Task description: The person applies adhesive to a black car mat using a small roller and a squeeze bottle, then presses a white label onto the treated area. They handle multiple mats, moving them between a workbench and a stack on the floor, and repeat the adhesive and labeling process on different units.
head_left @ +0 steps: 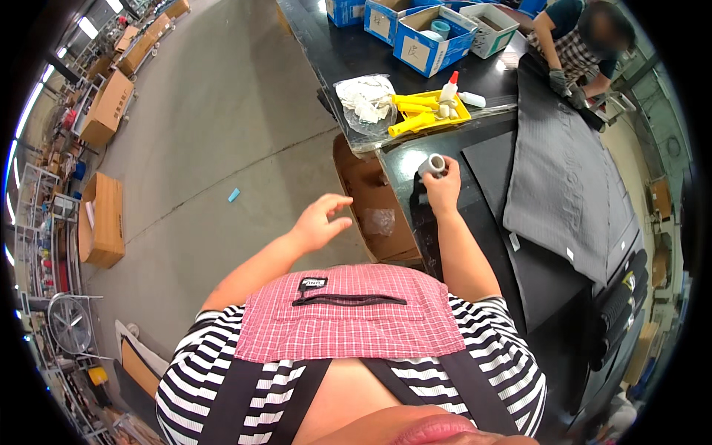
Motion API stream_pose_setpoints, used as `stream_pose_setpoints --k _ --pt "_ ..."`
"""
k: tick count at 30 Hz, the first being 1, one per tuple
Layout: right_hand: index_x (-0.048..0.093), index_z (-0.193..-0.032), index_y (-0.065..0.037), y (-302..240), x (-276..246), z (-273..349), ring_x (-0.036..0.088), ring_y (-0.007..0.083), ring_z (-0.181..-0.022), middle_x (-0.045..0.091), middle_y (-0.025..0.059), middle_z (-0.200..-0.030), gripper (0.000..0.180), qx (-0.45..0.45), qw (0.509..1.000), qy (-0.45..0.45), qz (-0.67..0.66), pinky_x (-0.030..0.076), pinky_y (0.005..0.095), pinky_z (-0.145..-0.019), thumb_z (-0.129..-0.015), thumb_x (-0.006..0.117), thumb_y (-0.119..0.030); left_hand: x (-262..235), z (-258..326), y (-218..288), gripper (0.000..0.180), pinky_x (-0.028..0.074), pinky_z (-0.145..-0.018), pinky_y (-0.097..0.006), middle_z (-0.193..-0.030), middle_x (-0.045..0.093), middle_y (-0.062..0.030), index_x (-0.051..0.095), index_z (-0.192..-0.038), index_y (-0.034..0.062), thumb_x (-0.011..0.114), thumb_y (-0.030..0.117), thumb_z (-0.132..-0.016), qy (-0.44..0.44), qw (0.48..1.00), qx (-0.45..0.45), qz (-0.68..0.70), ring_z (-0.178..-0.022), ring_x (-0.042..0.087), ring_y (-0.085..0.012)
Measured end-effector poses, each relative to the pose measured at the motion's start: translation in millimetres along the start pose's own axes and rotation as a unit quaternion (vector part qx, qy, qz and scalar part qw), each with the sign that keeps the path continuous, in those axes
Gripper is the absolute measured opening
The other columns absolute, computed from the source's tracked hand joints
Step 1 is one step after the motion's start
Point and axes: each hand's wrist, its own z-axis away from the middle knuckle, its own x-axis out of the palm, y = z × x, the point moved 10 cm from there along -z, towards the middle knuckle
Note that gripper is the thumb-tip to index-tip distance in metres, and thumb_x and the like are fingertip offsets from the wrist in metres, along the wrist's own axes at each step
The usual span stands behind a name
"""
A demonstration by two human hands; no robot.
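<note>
A short white tube-shaped part (pixel 432 165) stands at the near edge of a dark workbench (pixel 486 159), gripped from below by the person's right hand (pixel 443 189), whose fingers are curled closed around it. The left hand (pixel 322 221) hangs free over the concrete floor (pixel 222 133), fingers spread and loosely bent, holding nothing. Just below the bench edge, between the two hands, an open brown cardboard box (pixel 371 204) holds a crumpled clear plastic bag (pixel 380 220). Farther along the bench, a yellow tray (pixel 426 111) carries yellow handles, small white pieces and a white squeeze bottle with a red tip (pixel 449 87); beside it lies a clear bag of white parts (pixel 365 104). Blue-and-white cartons (pixel 434 41) stand open beyond; one shows a pale roll inside. A grey ribbed mat (pixel 564 178) covers the bench's right side, where a co-worker in gloves (pixel 571 44) bends over it.
</note>
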Motion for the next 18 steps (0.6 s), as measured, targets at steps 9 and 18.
stream_pose_setpoints --k 9,18 --pt "0.053 -0.120 -0.002 7 50 -89 0.066 0.0314 -0.101 0.064 0.0187 -0.115 0.057 0.041 0.997 0.053 0.029 0.052 0.0398 -0.091 -0.073 0.082 -0.015 -54 -206 -15 0.087 0.031 -0.120 -0.050 -0.164 0.024 -0.0248 0.046 -0.153 0.0186 0.083 0.045 -0.078 0.113 0.952 -0.014 -0.285 -0.144 0.034 -0.0446" --pt "0.055 -0.118 0.001 20 55 -116 0.067 0.0249 -0.096 0.067 0.0164 -0.106 0.055 0.145 0.988 0.032 -0.041 0.052 0.0343 -0.087 -0.071 0.081 -0.015 -78 -306 -40 0.089 0.033 -0.119 -0.050 -0.166 0.020 -0.0232 0.051 -0.150 0.0205 0.086 0.047 -0.073 0.056 0.926 0.072 -0.366 -0.143 0.032 -0.0453"
